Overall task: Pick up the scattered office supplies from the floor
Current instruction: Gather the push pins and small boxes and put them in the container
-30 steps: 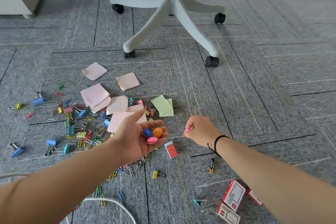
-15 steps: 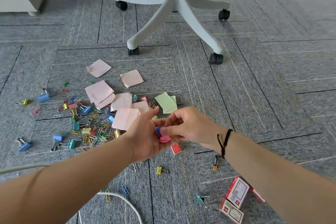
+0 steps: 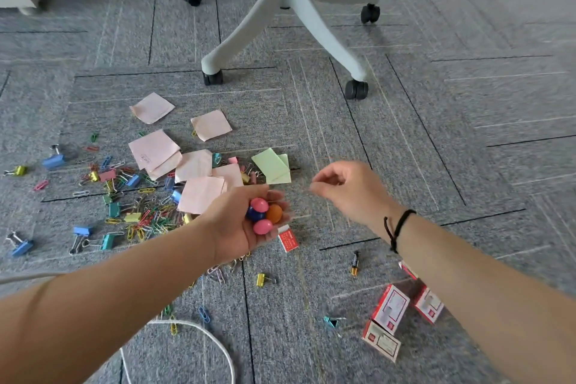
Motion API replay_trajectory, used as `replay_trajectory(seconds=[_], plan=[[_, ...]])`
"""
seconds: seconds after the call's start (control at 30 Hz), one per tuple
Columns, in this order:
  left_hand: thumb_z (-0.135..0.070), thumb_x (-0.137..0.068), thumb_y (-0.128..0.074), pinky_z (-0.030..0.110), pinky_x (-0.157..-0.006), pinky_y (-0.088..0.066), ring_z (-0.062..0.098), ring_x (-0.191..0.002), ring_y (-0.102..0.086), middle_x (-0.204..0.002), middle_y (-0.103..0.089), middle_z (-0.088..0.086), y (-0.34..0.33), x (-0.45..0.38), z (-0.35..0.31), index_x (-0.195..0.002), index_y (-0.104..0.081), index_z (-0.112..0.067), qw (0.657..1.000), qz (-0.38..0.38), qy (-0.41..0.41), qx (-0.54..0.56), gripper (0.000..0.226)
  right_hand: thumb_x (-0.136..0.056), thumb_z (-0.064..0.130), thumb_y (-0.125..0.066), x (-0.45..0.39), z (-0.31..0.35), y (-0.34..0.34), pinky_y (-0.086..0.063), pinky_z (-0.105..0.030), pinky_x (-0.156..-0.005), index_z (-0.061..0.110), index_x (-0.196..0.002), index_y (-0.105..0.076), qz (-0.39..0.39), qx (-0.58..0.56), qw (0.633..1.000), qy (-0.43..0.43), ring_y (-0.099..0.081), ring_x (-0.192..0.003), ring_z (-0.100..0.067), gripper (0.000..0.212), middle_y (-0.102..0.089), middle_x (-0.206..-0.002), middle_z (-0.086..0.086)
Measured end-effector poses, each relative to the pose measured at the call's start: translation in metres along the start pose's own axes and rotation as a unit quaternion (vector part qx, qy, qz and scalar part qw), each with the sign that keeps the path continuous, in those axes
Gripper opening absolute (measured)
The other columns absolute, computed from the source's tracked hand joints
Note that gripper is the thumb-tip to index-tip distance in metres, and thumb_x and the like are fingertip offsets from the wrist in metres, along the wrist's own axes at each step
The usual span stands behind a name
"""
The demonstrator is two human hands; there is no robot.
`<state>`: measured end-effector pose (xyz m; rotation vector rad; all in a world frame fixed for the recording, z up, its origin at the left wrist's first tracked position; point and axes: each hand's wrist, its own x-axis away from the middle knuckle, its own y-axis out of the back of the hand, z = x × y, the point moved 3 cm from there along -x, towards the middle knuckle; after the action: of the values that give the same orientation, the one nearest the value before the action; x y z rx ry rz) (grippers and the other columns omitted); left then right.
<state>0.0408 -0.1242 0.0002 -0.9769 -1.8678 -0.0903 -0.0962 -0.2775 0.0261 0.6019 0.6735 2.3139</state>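
Cupping four round glossy magnets [image 3: 263,215] in the half-curled left hand [image 3: 240,224], keep that palm level; the empty, loosely open right hand [image 3: 349,190] should reach for the small red cardboard box [image 3: 288,238].

Colours on the grey striped carpet floor [image 3: 405,140]

The cupped left hand [image 3: 240,224] held round plastic magnets [image 3: 263,216]: two pink, one orange, one dark blue. Square paper sticky notes [image 3: 199,193] were pale pink, with two light green ones [image 3: 272,165]. Small wire paper clips [image 3: 149,218] mixed red, yellow, green and blue. Small cardboard staple boxes [image 3: 391,309] were red and white. The right wrist wore a thin black cord bracelet [image 3: 397,227].
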Motion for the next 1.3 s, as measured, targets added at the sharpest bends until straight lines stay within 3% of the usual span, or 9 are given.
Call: replay_trajectory(seconds=[0.17, 0.27, 0.43, 0.53, 0.67, 0.83, 0.93, 1.13, 1.3], plan=[[-0.033, -0.105, -0.050, 0.024, -0.042, -0.045, 0.021, -0.059, -0.067, -0.082, -0.070, 0.012, -0.002, -0.008, 0.012, -0.106, -0.065, -0.007, 0.996, -0.047, 0.007, -0.074, 0.030, -0.088, 0.039, -0.074, 0.031, -0.072, 0.014, -0.043, -0.020, -0.054, 0.020, -0.087, -0.070, 0.030, 0.087, 0.989, -0.114, -0.058, -0.059, -0.008, 0.019, -0.067, -0.073, 0.005], [-0.036, -0.104, -0.049, 0.024, -0.044, -0.044, 0.023, -0.061, -0.066, -0.083, -0.070, 0.013, -0.007, -0.010, 0.016, -0.106, -0.066, -0.008, 0.996, -0.050, 0.013, -0.077, 0.032, -0.087, 0.050, -0.069, 0.049, -0.077, -0.009, -0.039, -0.015, -0.055, 0.023, -0.088, -0.065, 0.064, 0.150, 0.982, -0.094, -0.053, -0.064, -0.001, 0.027, -0.058, -0.074, 0.013], [-0.034, -0.104, -0.042, 0.031, -0.058, -0.046, 0.026, -0.071, -0.065, -0.090, -0.068, 0.015, -0.005, 0.000, 0.011, -0.121, -0.060, -0.009, 0.999, 0.000, 0.018, -0.051, 0.036, -0.082, 0.066, -0.066, 0.043, -0.048, -0.063, -0.052, -0.032, -0.071, 0.021, -0.104, -0.061, 0.078, 0.216, 0.973, -0.030, -0.062, -0.081, -0.015, 0.051, -0.064, -0.091, 0.005], [-0.032, -0.103, -0.041, 0.033, -0.061, -0.049, 0.029, -0.084, -0.063, -0.101, -0.068, 0.017, 0.008, 0.010, 0.011, -0.126, -0.059, -0.007, 0.999, 0.010, 0.031, -0.039, 0.038, -0.080, 0.066, -0.066, 0.033, -0.034, -0.089, -0.053, -0.035, -0.070, 0.020, -0.093, -0.058, 0.057, 0.255, 0.965, -0.005, -0.062, -0.082, -0.021, 0.048, -0.065, -0.091, 0.002], [-0.020, -0.100, -0.044, 0.033, -0.062, -0.050, 0.031, -0.087, -0.066, -0.109, -0.070, 0.021, 0.022, 0.021, 0.011, -0.127, -0.059, -0.005, 0.998, 0.021, 0.036, -0.053, 0.034, -0.090, 0.042, -0.061, 0.026, -0.036, -0.102, -0.049, -0.034, -0.062, 0.021, -0.082, -0.049, 0.058, 0.285, 0.957, -0.009, -0.061, -0.077, -0.024, 0.026, -0.057, -0.081, 0.003], [-0.019, -0.099, -0.050, 0.033, -0.063, -0.048, 0.027, -0.079, -0.067, -0.093, -0.071, 0.015, 0.019, 0.018, 0.013, -0.109, -0.065, -0.006, 0.996, 0.020, 0.029, -0.086, 0.022, -0.081, 0.042, -0.067, 0.036, -0.059, -0.069, -0.042, -0.029, -0.045, 0.019, -0.069, -0.058, 0.055, 0.148, 0.986, -0.056, -0.058, -0.053, -0.013, 0.027, -0.061, -0.060, 0.005], [-0.029, -0.097, -0.058, 0.026, -0.047, -0.046, 0.024, -0.068, -0.067, -0.078, -0.066, 0.010, 0.002, 0.012, 0.021, -0.091, -0.060, -0.011, 0.994, 0.030, 0.037, -0.101, 0.019, -0.079, 0.038, -0.073, 0.050, -0.086, -0.022, -0.045, -0.028, -0.051, 0.017, -0.079, -0.066, 0.001, 0.036, 0.989, -0.146, -0.059, -0.057, -0.010, 0.023, -0.069, -0.068, 0.000], [-0.023, -0.080, -0.071, 0.024, -0.045, -0.047, 0.019, -0.067, -0.065, -0.082, -0.068, 0.009, -0.054, 0.002, 0.043, -0.104, -0.064, -0.005, 0.981, 0.098, 0.057, -0.158, 0.031, -0.084, 0.022, -0.075, 0.109, -0.141, 0.044, -0.063, -0.038, -0.072, 0.019, -0.106, -0.064, -0.092, -0.105, 0.959, -0.246, -0.076, -0.069, -0.019, 0.025, -0.074, -0.092, -0.009], [-0.006, -0.086, -0.065, 0.028, -0.055, -0.054, 0.020, -0.075, -0.067, -0.098, -0.074, 0.019, -0.077, -0.005, 0.055, -0.119, -0.063, 0.001, 0.959, 0.150, 0.074, -0.228, 0.033, -0.089, 0.029, -0.068, 0.145, -0.155, 0.047, -0.050, -0.024, -0.055, 0.032, -0.109, -0.065, -0.035, 0.045, 0.988, -0.145, -0.063, -0.057, -0.005, 0.021, -0.071, -0.071, 0.005]])
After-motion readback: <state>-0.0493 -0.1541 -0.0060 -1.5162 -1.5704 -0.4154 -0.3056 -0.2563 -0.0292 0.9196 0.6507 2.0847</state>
